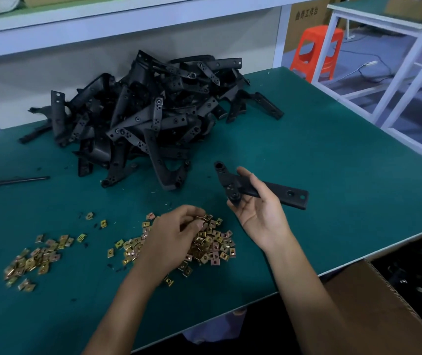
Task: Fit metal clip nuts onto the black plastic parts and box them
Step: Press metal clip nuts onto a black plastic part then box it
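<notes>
My right hand (pixel 258 213) holds a black plastic part (pixel 276 192) above the green table, palm up, thumb and fingers curled round its middle. My left hand (pixel 176 234) hovers over a heap of gold metal clip nuts (pixel 213 243) near the table's front, and its fingertips pinch a clip nut (pixel 206 218) at the heap's top. A second scatter of clip nuts (pixel 35 260) lies at the front left. A big pile of black plastic parts (pixel 148 119) fills the back middle of the table.
A cardboard box (pixel 384 308) with dark parts inside stands below the table's right front edge. A thin black rod (pixel 15 180) lies at the left. White shelving runs along the back; an orange stool (pixel 317 49) and a white frame stand at the right.
</notes>
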The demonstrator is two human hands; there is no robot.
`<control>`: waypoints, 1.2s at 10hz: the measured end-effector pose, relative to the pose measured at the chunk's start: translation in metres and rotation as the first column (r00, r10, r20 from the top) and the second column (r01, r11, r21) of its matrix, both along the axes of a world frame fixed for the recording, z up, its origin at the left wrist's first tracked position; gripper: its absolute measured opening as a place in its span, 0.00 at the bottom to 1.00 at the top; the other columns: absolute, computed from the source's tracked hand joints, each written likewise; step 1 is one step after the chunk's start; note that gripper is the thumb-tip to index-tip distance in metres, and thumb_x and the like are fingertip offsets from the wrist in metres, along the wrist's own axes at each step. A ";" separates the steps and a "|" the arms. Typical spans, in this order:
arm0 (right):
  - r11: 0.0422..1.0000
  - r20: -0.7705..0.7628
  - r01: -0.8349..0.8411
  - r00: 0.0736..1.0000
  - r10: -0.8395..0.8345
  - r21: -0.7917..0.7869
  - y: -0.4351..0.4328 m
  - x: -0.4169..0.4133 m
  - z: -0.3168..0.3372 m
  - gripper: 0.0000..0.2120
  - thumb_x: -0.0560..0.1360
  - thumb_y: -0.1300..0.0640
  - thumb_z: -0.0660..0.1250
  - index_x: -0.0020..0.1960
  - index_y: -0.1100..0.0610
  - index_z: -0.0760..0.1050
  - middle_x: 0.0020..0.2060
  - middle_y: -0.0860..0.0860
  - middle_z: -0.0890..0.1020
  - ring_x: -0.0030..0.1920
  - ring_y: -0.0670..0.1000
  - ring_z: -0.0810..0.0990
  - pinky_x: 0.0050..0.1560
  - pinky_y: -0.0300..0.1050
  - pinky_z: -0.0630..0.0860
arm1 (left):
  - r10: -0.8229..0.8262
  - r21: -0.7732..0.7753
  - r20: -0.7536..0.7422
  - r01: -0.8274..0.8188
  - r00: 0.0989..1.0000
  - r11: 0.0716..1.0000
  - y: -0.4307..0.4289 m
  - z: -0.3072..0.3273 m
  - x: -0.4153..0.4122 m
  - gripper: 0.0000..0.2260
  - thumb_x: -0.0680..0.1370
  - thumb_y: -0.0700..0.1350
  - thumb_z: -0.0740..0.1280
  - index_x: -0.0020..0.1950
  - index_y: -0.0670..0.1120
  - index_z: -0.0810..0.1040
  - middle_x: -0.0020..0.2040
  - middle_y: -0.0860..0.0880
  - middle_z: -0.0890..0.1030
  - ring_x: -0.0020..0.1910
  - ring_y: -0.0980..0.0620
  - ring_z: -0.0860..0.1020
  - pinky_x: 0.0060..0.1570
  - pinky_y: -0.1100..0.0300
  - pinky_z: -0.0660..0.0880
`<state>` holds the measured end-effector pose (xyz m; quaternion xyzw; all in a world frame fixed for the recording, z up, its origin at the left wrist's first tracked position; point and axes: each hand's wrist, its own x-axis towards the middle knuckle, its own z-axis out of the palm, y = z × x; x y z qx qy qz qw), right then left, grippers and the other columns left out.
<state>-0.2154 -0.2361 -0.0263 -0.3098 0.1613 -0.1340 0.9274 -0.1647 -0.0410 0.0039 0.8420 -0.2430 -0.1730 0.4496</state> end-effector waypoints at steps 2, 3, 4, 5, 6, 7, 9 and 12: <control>0.999 0.009 -0.038 0.999 0.039 -0.017 0.003 0.000 0.000 0.20 0.75 0.49 0.67 0.64 0.53 0.79 0.54 0.54 0.86 0.44 0.49 0.85 0.45 0.43 0.82 | 0.035 -0.094 -0.072 -0.042 0.997 0.995 0.010 -0.001 0.007 0.06 0.78 0.46 0.72 0.52 0.57 0.83 0.48 0.58 0.86 0.50 0.60 0.83 0.53 0.61 0.77; 0.999 0.008 -0.046 0.999 0.046 -0.013 0.003 0.000 0.000 0.19 0.75 0.49 0.67 0.64 0.53 0.80 0.54 0.54 0.86 0.44 0.49 0.85 0.44 0.43 0.82 | 0.066 -0.119 -0.105 -0.078 0.992 0.990 0.012 -0.001 0.007 0.04 0.76 0.45 0.75 0.48 0.54 0.84 0.46 0.56 0.86 0.47 0.59 0.83 0.49 0.64 0.77; 0.999 0.009 -0.051 0.999 0.051 -0.007 0.003 -0.001 0.001 0.19 0.75 0.49 0.67 0.64 0.53 0.80 0.54 0.54 0.86 0.44 0.49 0.85 0.44 0.43 0.82 | 0.097 -0.119 -0.107 -0.110 0.989 0.987 0.013 -0.001 0.007 0.04 0.75 0.47 0.76 0.47 0.52 0.84 0.44 0.55 0.86 0.44 0.58 0.83 0.42 0.69 0.77; 0.999 0.010 -0.055 0.998 0.055 -0.002 0.003 -0.001 0.002 0.20 0.75 0.50 0.67 0.65 0.54 0.79 0.54 0.54 0.86 0.43 0.49 0.85 0.44 0.43 0.82 | 0.146 -0.118 -0.118 -0.160 0.982 0.980 0.014 0.000 0.008 0.06 0.74 0.50 0.76 0.46 0.50 0.83 0.42 0.54 0.85 0.41 0.57 0.83 0.40 0.68 0.77; 0.999 0.005 -0.054 0.999 0.054 0.000 0.004 -0.001 0.002 0.20 0.74 0.49 0.67 0.65 0.54 0.79 0.54 0.55 0.85 0.43 0.49 0.84 0.44 0.43 0.82 | 0.163 -0.115 -0.127 -0.177 0.978 0.977 0.016 0.000 0.009 0.06 0.74 0.51 0.75 0.47 0.51 0.83 0.42 0.53 0.85 0.40 0.58 0.82 0.42 0.64 0.76; 0.999 0.002 -0.051 0.999 0.051 0.000 0.004 -0.001 0.002 0.21 0.74 0.49 0.67 0.65 0.54 0.79 0.54 0.55 0.85 0.43 0.49 0.84 0.44 0.43 0.82 | 0.151 -0.133 -0.161 -0.173 0.975 0.976 0.018 -0.001 0.010 0.06 0.75 0.48 0.75 0.50 0.55 0.83 0.45 0.57 0.85 0.44 0.59 0.83 0.49 0.61 0.77; 0.999 0.006 -0.045 0.999 0.044 0.007 0.003 -0.001 0.002 0.20 0.75 0.50 0.67 0.66 0.54 0.79 0.54 0.55 0.86 0.44 0.49 0.85 0.44 0.43 0.82 | 0.169 -0.152 -0.178 -0.197 0.969 0.969 0.022 -0.002 0.013 0.10 0.77 0.44 0.74 0.52 0.59 0.84 0.48 0.57 0.85 0.49 0.60 0.83 0.47 0.67 0.77; 0.999 0.006 -0.037 0.999 0.037 0.008 0.003 -0.002 0.003 0.19 0.79 0.51 0.64 0.68 0.56 0.77 0.54 0.55 0.86 0.43 0.49 0.85 0.43 0.44 0.82 | 0.178 -0.192 -0.230 -0.224 0.957 0.956 0.023 -0.003 0.013 0.05 0.77 0.43 0.73 0.51 0.51 0.81 0.47 0.54 0.86 0.48 0.54 0.83 0.51 0.59 0.80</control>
